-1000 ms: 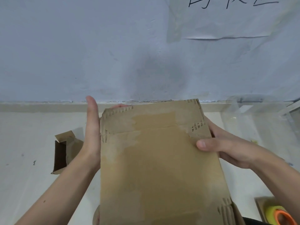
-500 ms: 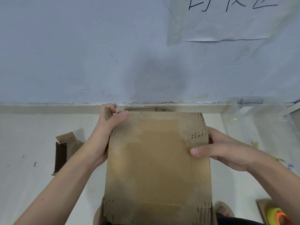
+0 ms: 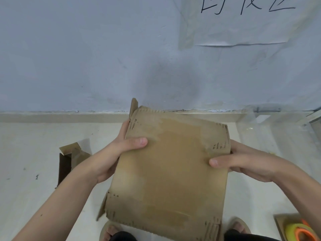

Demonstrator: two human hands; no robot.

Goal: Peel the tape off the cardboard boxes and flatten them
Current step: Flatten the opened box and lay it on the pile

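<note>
box (image 3: 166, 171): in front of me, above the floor, both hands gripping | left hand (image 3: 111, 157) and right hand (image 3: 243, 160): thumbs on top, pinching its side edges | feel: judging light, stiff, bendable; holding edges, avoiding slick tape (image 3: 180, 134)

- A white paper sheet (image 3: 243, 23) taped to the pale blue-grey wall (image 3: 86, 58) bears large black handwritten strokes, cut off by the top edge; they cannot be read.
- The brown cardboard box (image 3: 170, 171) shows no legible print.
</note>
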